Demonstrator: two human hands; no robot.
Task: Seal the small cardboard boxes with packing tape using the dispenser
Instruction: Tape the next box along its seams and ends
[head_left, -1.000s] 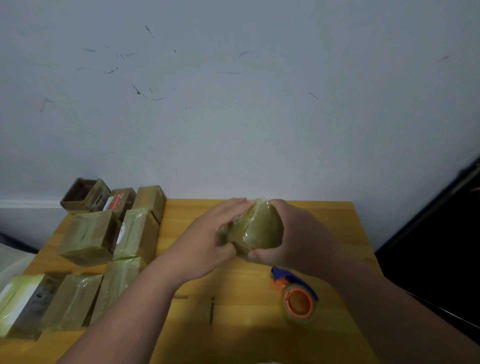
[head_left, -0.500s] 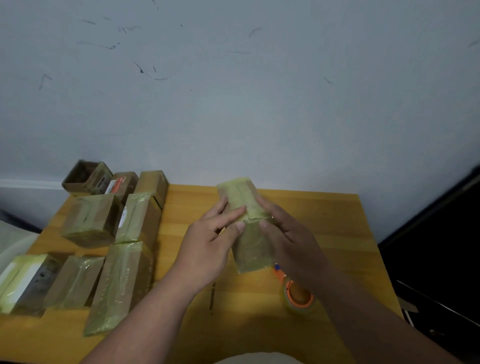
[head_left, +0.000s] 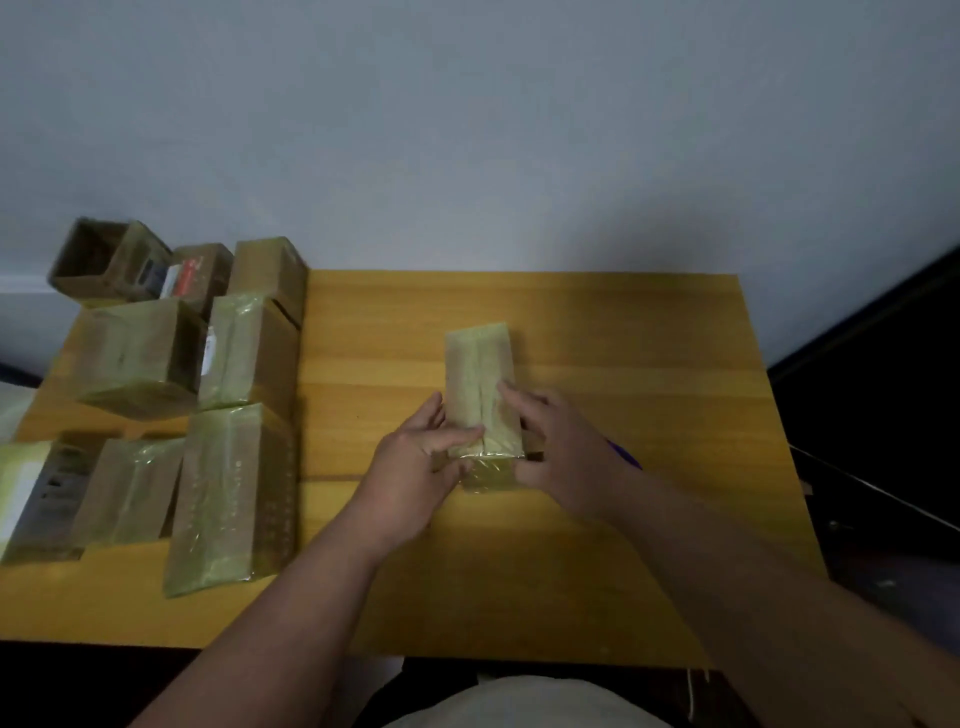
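Both hands hold one small taped box (head_left: 480, 387) that lies on the middle of the wooden worktop (head_left: 623, 364), its long side running away from the person. The left hand (head_left: 415, 467) grips the near left corner, thumb lying across the top face and fingers curled along the side. The right hand (head_left: 558, 457) clasps the near right side, fingers spread over the top edge and thumb against the near end. A blue sliver of the tape dispenser (head_left: 623, 453) shows just beyond the right hand; the rest is hidden. On the left of the worktop stands a cluster of tape-wrapped boxes (head_left: 228, 499), close together in rows. At the far left corner an open box (head_left: 85, 260) shows a dark inside; its contents cannot be made out.
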